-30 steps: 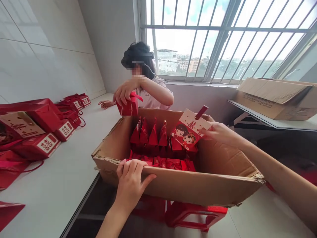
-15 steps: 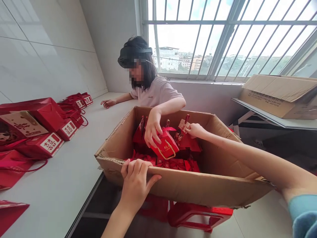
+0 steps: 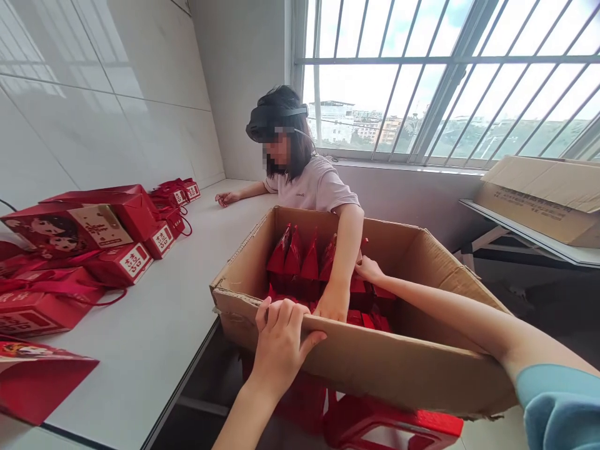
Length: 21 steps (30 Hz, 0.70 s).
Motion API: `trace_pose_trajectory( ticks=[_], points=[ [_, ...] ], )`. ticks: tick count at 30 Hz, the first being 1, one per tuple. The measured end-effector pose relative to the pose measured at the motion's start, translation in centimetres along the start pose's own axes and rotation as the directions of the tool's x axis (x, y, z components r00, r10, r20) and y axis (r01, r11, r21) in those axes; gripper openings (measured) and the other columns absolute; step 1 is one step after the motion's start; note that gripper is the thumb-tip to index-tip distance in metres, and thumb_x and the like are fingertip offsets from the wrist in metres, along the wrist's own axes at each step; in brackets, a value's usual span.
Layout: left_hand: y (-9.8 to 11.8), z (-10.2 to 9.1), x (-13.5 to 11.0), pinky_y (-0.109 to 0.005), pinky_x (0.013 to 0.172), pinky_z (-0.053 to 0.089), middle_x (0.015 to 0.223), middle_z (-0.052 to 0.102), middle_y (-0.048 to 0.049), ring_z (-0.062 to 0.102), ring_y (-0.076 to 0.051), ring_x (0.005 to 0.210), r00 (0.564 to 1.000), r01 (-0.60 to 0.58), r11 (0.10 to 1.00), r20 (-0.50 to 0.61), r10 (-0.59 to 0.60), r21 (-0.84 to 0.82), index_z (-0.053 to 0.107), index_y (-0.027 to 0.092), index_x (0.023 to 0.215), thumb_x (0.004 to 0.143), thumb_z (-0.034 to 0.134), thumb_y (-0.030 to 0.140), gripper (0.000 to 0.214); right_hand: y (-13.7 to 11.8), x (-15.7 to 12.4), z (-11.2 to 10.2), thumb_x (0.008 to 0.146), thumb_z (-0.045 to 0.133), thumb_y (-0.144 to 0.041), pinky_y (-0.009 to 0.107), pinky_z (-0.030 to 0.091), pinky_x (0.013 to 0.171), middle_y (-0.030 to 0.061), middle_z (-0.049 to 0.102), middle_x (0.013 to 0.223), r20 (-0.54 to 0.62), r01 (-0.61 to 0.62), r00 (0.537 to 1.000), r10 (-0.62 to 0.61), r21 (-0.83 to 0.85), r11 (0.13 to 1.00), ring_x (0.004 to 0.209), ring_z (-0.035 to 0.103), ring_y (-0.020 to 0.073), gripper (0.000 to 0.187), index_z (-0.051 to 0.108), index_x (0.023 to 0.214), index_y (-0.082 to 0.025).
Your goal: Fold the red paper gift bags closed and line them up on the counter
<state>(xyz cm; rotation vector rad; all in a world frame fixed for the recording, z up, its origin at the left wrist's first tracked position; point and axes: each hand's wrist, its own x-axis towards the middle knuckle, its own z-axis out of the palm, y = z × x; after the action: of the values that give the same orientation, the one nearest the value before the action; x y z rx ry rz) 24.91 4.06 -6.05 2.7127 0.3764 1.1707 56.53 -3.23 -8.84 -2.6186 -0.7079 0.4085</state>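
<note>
My left hand [image 3: 281, 337] grips the near rim of a big cardboard box [image 3: 403, 369], fingers hooked over the edge. My right hand [image 3: 369, 270] reaches deep into the box among red gift boxes [image 3: 300, 259]; its fingers are partly hidden by another person's arm, so what it holds cannot be made out. That person [image 3: 309, 181], across the box, has one hand [image 3: 332, 305] pressed down inside it and the other hand [image 3: 227, 198] resting on the white table [image 3: 154, 325].
Red gift bags and boxes [image 3: 94, 237] lie along the table's left side. The cardboard box rests on a red plastic stool [image 3: 398, 425]. A second cardboard box [image 3: 544, 194] sits on a shelf at right, beneath a barred window [image 3: 445, 81].
My right hand went down into the box with the red gift box it held. The other person's hand lowered a red box inside and now presses low. The view shifted left.
</note>
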Motion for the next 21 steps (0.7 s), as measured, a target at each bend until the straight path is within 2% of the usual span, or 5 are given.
trace_pose_trajectory(
  ticks=[3, 10, 18, 21],
  points=[
    [0.0, 0.1, 0.0, -0.038, 0.102, 0.022, 0.084, 0.061, -0.0003, 0.052, -0.022, 0.089, 1.000, -0.009, 1.000, -0.011, 0.009, -0.005, 0.057, 0.022, 0.092, 0.091, 0.050, 0.050, 0.029, 0.5, 0.2, 0.3, 0.093, 0.057, -0.034, 0.039, 0.055, 0.082, 0.0077, 0.060, 0.116, 0.006, 0.041, 0.999, -0.041, -0.001, 0.999, 0.098, 0.062, 0.0202, 0.031, 0.058, 0.118, -0.016],
    [0.1, 0.0, 0.0, -0.039, 0.102, 0.023, 0.085, 0.061, 0.0008, 0.053, -0.021, 0.089, 1.000, 0.002, 1.000, -0.006, -0.003, -0.010, 0.057, 0.022, 0.092, 0.085, 0.063, 0.046, 0.026, 1.5, 0.0, 1.1, 0.093, 0.057, -0.032, 0.038, 0.055, 0.081, 0.0073, 0.062, 0.112, 0.050, 0.090, 0.995, -0.088, -0.031, 0.995, 0.094, 0.063, 0.0184, 0.028, 0.059, 0.115, -0.015],
    [0.2, -0.1, -0.2, -0.041, 0.100, 0.029, 0.084, 0.061, 0.0017, 0.055, -0.020, 0.088, 1.000, 0.014, 1.000, 0.010, -0.014, 0.009, 0.056, 0.022, 0.091, 0.082, 0.067, 0.046, 0.028, 1.2, -0.9, 1.5, 0.091, 0.059, -0.034, 0.037, 0.054, 0.082, 0.0055, 0.062, 0.112, -0.047, 0.179, 0.983, -0.180, -0.030, 0.983, 0.099, 0.063, 0.0215, 0.029, 0.060, 0.114, -0.016],
    [0.2, 0.0, -0.2, -0.042, 0.100, 0.031, 0.084, 0.060, 0.0014, 0.055, -0.021, 0.088, 1.000, 0.020, 1.000, 0.010, -0.020, 0.008, 0.055, 0.022, 0.091, 0.081, 0.067, 0.045, 0.028, 0.9, -0.5, 1.5, 0.092, 0.059, -0.034, 0.037, 0.055, 0.081, 0.0055, 0.062, 0.112, -0.141, 0.215, 0.966, -0.216, -0.023, 0.976, 0.099, 0.063, 0.0214, 0.029, 0.060, 0.114, -0.016]
  ],
)
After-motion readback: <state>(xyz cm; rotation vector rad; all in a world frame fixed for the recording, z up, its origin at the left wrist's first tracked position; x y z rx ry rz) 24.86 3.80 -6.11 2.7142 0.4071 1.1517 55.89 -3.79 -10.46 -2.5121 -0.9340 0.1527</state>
